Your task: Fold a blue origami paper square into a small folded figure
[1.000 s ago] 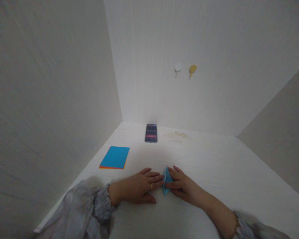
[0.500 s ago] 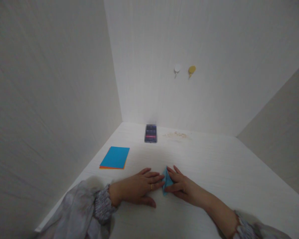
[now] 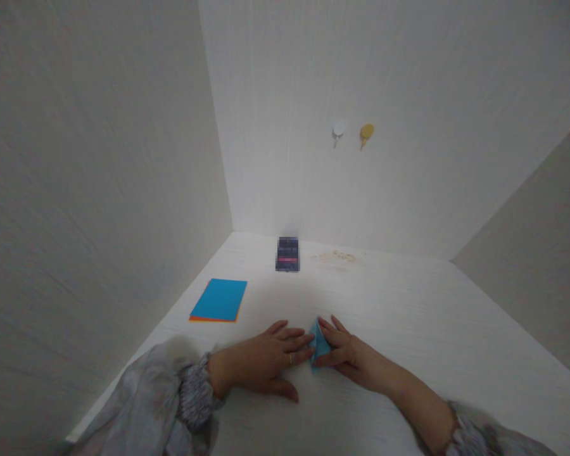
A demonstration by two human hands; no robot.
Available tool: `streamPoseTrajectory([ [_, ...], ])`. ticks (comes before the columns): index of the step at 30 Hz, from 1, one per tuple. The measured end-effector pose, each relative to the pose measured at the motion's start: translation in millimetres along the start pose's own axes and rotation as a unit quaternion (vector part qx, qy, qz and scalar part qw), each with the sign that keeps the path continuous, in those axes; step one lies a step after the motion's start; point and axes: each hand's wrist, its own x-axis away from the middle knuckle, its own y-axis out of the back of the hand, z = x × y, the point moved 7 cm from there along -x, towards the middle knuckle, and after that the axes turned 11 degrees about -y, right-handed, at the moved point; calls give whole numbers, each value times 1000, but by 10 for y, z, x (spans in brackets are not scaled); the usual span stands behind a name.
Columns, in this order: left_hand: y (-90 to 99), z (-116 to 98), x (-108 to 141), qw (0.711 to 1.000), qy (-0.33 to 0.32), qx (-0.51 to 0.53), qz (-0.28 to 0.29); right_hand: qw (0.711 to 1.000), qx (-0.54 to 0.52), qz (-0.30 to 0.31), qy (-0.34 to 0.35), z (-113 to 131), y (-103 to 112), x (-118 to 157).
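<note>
A small folded piece of light-blue paper (image 3: pixel 320 345) lies on the white table, pointed at its far end, with a crease down its length. My left hand (image 3: pixel 273 359) rests flat, palm down, fingers stretched out; its fingertips press on the paper's left edge, and a ring shows on one finger. From the other side, my right hand (image 3: pixel 344 354) holds the paper's right part, one fingertip near the far point and another near the close end. The fingers cover some of the folds.
To the left lies a stack of square paper sheets (image 3: pixel 219 300), blue on top with orange edges below. A dark, pixelated rectangular object (image 3: pixel 287 254) stands by the back wall. Right of it is a pale brownish mark (image 3: pixel 337 256). A white hook (image 3: pixel 338 130) and a yellow hook (image 3: pixel 367 132) are on the wall.
Very little differs. My left thumb has shifted slightly toward me, and the raised flap of the blue paper looks a bit more opened. Both hands stay in place.
</note>
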Motion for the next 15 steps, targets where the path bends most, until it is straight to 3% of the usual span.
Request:
streamPoseTrajectory([
  [15, -10, -5, -15, 1000, 14, -8, -8, 999, -24, 17, 18, -1, -17, 16],
])
